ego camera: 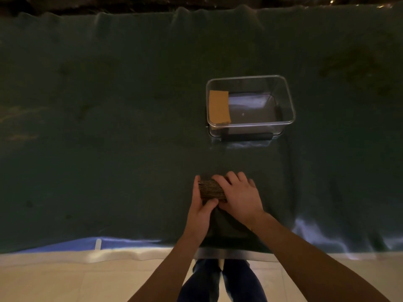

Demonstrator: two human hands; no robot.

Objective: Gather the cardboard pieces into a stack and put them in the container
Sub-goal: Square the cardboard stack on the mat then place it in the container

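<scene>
Between both hands' fingers (220,179): cardboard stack (211,189); clasped.

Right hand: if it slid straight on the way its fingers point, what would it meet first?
The right hand points up-left across the cardboard stack; beyond lies only dark cloth. The clear container probably sits off that line.

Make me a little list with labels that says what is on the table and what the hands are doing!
table cover: dark green cloth
box: clear plastic container, open, beyond the hands
inside box: one brown cardboard piece at its left side
stack: cardboard stack on the cloth, near the table's front edge
left hand: grips the stack's left side
right hand: presses on the stack's right side
job so far: stack not yet in the box
</scene>
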